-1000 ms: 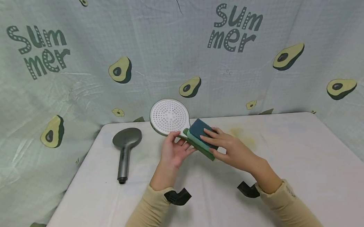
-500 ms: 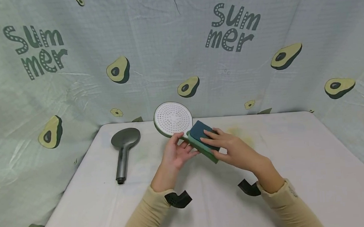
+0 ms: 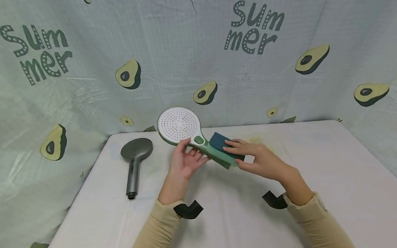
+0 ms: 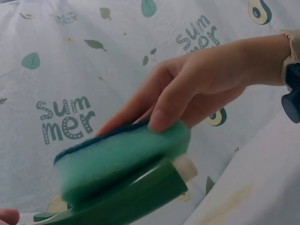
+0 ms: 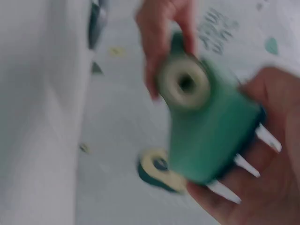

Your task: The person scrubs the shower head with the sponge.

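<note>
A shower head (image 3: 179,124) with a white nozzle face and green handle is raised above the table. My left hand (image 3: 184,164) grips it near the neck, thumb on top. My right hand (image 3: 263,160) pinches a sponge (image 3: 219,141), light green with a dark blue scouring side. In the left wrist view the sponge's green side (image 4: 122,157) lies along the top of the handle (image 4: 145,190), close to its pale threaded end (image 4: 186,167). Blur softens the right wrist view, where the round handle end (image 5: 183,83) faces the camera beside the sponge.
Left of my hands, a dark grey shower head (image 3: 136,152) lies on the white-covered table (image 3: 245,219). Behind the table hangs a pale curtain (image 3: 172,38) printed with avocados and lettering. A faint yellow stain marks the cloth near the back.
The sponge has slid along the handle towards its threaded end, uncovering a green button at the neck. My left hand and the shower head have shifted slightly left and up.
</note>
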Demonstrator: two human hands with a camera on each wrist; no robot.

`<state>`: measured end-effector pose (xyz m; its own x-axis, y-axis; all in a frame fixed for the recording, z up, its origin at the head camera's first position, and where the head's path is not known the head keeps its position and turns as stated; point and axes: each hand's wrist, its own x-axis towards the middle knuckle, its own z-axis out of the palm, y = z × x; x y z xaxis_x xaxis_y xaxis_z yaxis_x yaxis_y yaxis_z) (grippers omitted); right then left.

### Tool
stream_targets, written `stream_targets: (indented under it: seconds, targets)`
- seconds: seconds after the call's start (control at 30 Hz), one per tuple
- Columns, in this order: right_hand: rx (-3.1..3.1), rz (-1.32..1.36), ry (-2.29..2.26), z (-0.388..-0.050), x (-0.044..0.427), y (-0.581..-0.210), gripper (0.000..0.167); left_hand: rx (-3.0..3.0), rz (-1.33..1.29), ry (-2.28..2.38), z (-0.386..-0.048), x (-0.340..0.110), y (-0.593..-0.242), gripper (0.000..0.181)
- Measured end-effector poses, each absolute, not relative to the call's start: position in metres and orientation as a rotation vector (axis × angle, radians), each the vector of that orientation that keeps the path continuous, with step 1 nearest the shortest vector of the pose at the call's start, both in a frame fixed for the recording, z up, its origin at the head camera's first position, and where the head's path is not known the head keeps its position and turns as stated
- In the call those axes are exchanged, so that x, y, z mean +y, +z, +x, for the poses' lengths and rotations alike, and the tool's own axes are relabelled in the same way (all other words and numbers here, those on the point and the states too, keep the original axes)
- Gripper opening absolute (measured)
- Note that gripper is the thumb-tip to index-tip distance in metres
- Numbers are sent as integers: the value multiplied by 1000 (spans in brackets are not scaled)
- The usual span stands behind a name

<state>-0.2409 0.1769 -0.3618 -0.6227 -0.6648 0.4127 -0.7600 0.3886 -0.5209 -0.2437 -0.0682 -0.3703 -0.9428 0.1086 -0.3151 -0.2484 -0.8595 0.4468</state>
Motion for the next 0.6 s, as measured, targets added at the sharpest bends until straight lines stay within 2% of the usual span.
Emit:
stream_targets:
  seconds: [0.23,0.6]
  targets:
    - [-2477,1221,910,-237,154,-374,49,782,-418,2774,-246,-65,-371,10]
    - [-2510,1277,1115,-240,176,-360,47,674,-457,2843,-248,-77,-365,13]
